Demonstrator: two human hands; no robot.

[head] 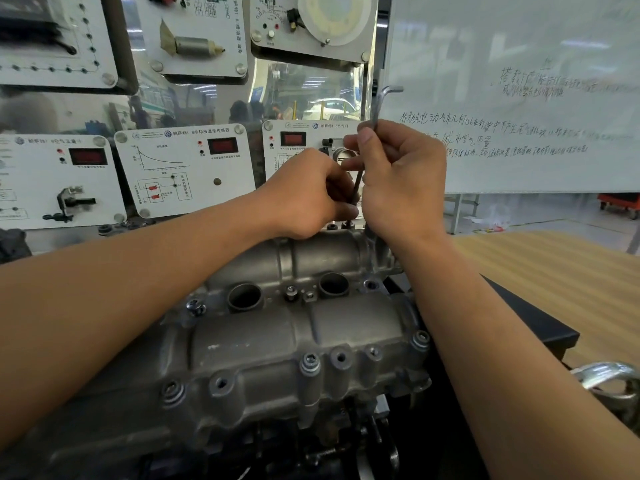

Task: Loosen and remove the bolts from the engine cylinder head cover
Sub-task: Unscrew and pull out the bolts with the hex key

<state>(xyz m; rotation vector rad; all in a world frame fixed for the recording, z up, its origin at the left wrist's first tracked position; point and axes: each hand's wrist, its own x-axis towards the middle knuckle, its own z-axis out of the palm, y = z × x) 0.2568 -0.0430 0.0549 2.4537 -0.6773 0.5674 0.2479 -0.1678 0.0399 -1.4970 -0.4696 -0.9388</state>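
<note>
Cylinder head cover point(263, 341), dull grey; left hand point(304, 195), right hand point(405, 181) tight round hex key point(379, 105).

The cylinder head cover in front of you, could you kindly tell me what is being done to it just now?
A person is working at the far edge of the cylinder head cover with an L-shaped hex key held upright. The right hand grips its shaft, and the left hand holds its lower end, just above a bolt there. Several near-edge bolts are in place.

VW logo point(167, 134) on sensor panel point(183, 188); Chinese handwriting on whiteboard point(519, 46).
</note>
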